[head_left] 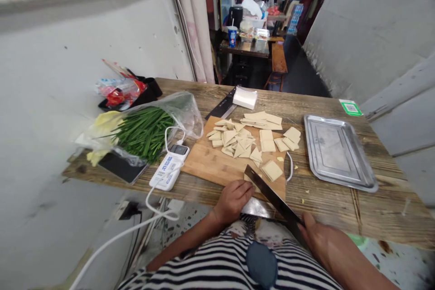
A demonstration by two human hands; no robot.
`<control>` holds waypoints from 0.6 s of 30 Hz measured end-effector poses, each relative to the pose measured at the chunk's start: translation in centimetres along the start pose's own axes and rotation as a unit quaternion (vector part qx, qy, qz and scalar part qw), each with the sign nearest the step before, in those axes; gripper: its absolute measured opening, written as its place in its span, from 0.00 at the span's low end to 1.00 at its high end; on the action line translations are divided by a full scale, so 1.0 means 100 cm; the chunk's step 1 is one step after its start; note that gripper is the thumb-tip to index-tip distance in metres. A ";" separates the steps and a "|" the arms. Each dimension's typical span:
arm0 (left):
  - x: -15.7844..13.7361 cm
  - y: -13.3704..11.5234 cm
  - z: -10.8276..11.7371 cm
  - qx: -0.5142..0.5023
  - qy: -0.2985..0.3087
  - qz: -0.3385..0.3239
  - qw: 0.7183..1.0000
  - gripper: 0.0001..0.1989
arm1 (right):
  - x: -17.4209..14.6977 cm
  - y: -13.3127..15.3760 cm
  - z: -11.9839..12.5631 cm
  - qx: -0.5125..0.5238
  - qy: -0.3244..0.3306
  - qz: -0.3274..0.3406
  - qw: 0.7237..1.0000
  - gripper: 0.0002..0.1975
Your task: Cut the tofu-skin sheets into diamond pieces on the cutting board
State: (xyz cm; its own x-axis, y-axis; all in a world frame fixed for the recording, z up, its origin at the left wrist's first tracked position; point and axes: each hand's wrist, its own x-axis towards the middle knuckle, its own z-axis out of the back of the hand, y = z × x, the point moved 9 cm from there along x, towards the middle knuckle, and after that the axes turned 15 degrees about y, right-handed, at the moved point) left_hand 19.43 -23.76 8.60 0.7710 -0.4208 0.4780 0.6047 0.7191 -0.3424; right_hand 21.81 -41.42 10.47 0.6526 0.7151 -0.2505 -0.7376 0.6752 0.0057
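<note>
The right hand point(319, 238) is gripping the cleaver point(268, 192) by its handle at five o'clock — the left hand point(234, 199), fingers curled, is pinning soft, breakable tofu sheets point(272, 170).

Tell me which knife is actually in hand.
The cleaver at the near edge of the cutting board, its handle in the right hand. The other knife lies untouched at the board's far side.
</note>
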 end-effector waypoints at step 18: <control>0.034 0.012 -0.017 0.099 0.210 0.053 0.971 0.26 | -0.030 -0.022 0.058 0.076 -0.191 0.003 0.979 0.15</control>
State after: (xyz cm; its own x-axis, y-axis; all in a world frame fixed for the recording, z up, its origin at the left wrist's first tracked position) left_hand 23.09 -25.25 8.47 0.8657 -0.4967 0.0624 0.4989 0.8458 -0.1890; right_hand 22.47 -43.96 16.79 0.6875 0.7143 0.1306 -0.7257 0.6697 0.1574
